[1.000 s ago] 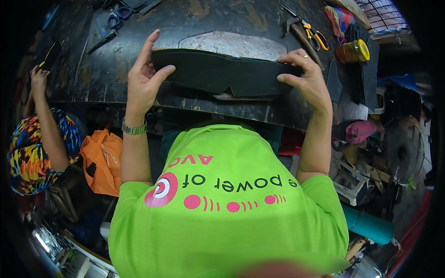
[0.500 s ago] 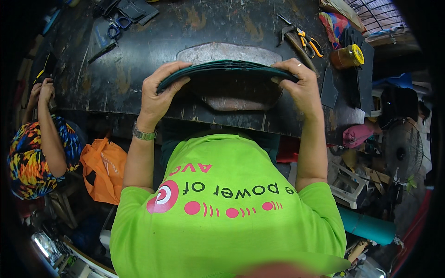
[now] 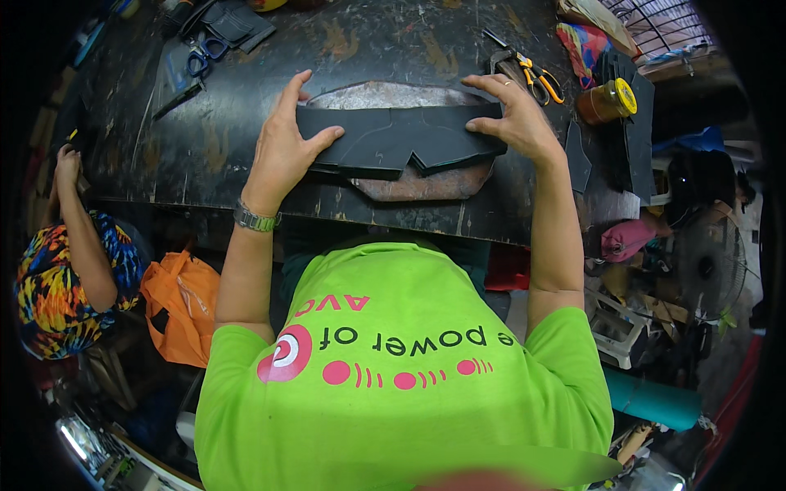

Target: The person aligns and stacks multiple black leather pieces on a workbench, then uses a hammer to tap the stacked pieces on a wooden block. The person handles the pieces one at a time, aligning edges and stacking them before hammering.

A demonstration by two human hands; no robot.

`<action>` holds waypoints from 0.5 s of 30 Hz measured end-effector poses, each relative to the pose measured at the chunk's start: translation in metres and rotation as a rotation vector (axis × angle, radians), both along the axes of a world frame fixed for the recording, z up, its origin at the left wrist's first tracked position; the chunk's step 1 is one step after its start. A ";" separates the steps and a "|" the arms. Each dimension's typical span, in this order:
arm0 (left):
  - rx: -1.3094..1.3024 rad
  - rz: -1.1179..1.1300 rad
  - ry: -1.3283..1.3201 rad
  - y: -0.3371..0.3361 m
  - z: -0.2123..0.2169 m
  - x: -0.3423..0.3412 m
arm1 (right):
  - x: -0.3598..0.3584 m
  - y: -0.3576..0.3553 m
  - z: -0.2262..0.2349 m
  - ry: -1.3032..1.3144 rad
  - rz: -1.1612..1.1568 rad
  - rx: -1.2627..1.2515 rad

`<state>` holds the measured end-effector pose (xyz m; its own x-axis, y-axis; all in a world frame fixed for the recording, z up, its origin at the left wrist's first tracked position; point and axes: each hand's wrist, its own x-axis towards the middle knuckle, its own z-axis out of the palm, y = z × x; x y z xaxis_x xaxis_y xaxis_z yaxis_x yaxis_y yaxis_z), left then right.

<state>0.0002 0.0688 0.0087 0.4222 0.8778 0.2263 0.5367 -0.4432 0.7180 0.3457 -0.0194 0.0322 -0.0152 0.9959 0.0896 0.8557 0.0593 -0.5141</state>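
Observation:
A stack of dark, flat cut pieces [image 3: 401, 135] with a V-shaped notch in its near edge lies on a worn metal plate [image 3: 422, 185] on the black table. The plate's far and near edges show beyond the stack. At the stack's left end is my left hand [image 3: 282, 151], its fingers stretched apart and the thumb over the top piece. My right hand [image 3: 524, 123] is spread in the same way at the right end, thumb by the top surface. Neither hand is closed around the stack. What the pieces are made of I cannot tell.
Blue-handled scissors [image 3: 198, 62] lie at the far left. Orange-handled pliers [image 3: 540, 80] and a jar with a yellow lid [image 3: 606, 102] are at the right, near more dark sheets [image 3: 643, 135]. Another person's arm [image 3: 88, 250] is at the left, beside an orange bag [image 3: 180, 307].
The stack was gripped at both ends, bowed and held up on edge; now it lies flat on the plate. Both hands have loosened and their fingers have spread.

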 end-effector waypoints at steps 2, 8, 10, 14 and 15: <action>0.205 -0.044 0.107 0.000 0.008 0.002 | -0.011 -0.009 0.004 0.161 0.151 0.015; 0.286 -0.495 0.169 -0.007 0.019 0.019 | -0.045 -0.018 0.005 -0.011 0.292 -0.073; 0.290 -0.526 0.247 -0.008 0.015 0.025 | -0.049 -0.018 0.002 0.002 0.308 -0.035; 0.138 -0.569 0.242 -0.004 0.008 0.026 | -0.036 -0.020 -0.004 0.097 0.321 -0.030; 0.166 -0.585 0.209 -0.004 0.006 0.025 | -0.030 -0.020 -0.006 0.151 0.384 0.043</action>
<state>0.0252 0.0648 0.0148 0.8708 0.4492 0.2001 0.2935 -0.8013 0.5214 0.3155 -0.0396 0.0259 -0.3680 0.9158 0.1611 0.6822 0.3837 -0.6224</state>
